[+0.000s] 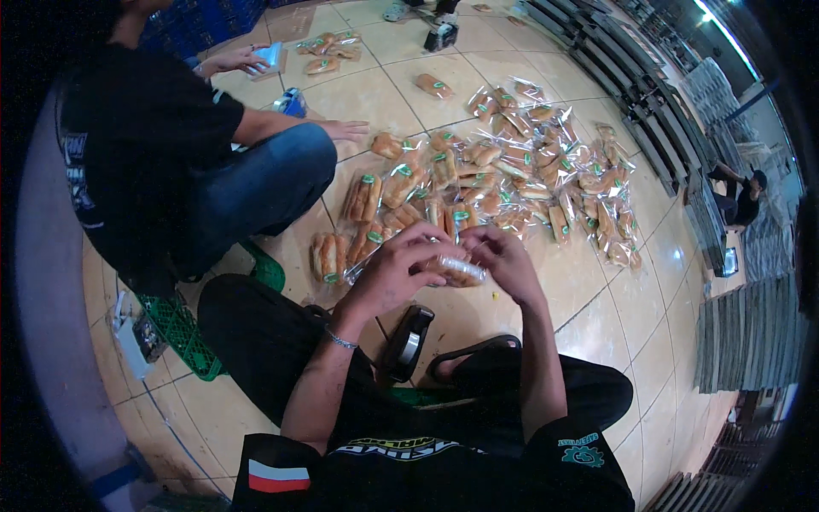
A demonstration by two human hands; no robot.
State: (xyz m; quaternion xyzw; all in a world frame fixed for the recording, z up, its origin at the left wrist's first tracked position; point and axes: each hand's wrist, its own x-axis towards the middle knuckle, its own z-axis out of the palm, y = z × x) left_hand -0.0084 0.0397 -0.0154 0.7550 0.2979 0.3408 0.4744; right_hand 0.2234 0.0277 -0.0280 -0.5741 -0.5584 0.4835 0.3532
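A bread roll in a clear plastic bag point(456, 271) is held over the tiles in front of me. My left hand point(408, 266) has its fingers wrapped round one side of it. At its other end my right hand point(505, 263) pinches the bag, its fingertips partly hidden. Just beyond my hands lies a wide heap of bagged bread rolls point(486, 175), many with a green label. Below the held roll, by my foot, stands a black tape dispenser point(408, 346) with a roll of tape in it.
To my left a person in a black shirt point(153, 145) sits close, one hand point(344, 130) beside the heap. A blue tape dispenser point(291, 102) is near that person. Green plastic crates point(183, 337) are at lower left. Stacked grey trays point(751, 333) line the right; another person point(746, 196) sits there.
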